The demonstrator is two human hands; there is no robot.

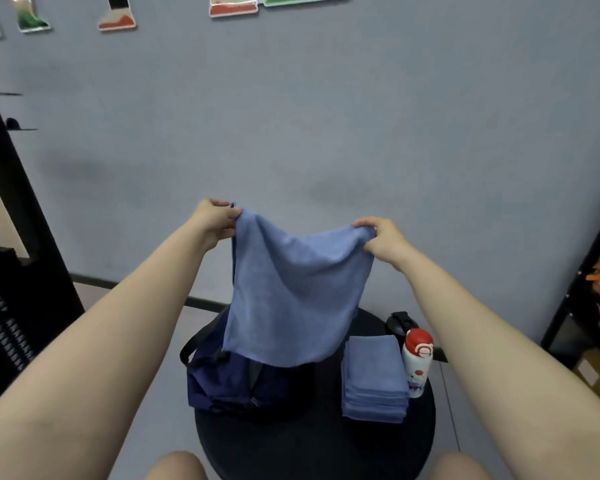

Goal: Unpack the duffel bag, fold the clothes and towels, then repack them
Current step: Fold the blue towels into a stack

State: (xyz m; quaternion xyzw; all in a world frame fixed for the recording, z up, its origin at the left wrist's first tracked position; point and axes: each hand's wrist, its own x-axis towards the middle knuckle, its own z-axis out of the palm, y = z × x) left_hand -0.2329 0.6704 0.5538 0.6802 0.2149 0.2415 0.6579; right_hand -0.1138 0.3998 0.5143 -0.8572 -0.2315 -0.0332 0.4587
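A blue towel (293, 289) is held up in the air over the round black table (312, 441), spread between both hands. Its top left corner is pinched by the fingers of the left hand (215, 218), and its top right corner is gripped by the curled fingers of the right hand (383, 239). The cloth hangs slack, and its lower edge falls in front of the navy duffel bag (229, 382), which lies on the left part of the table, soft and collapsed, with a dark strap looped at its left side.

Several risks can be judged from here. Since only the two top corners are held, a corner could slip free and the towel would drop onto the bag or off the table. If the cloth is lowered toward the right, the upright white bottle with a red cap (417, 362) could be brushed and tipped, as it stands just beside the stack of folded blue towels (374, 375). An uneven fold could also be produced, because the top edge sags between the hands.

The towel appears to be a soft, matte, fine-napped cloth, roughly square. The stack is neat and rectangular, with layered edges visible at its near side. The bottle looks smooth and hard. A small black object (399, 322) sits beyond the bottle; what it is cannot be told.
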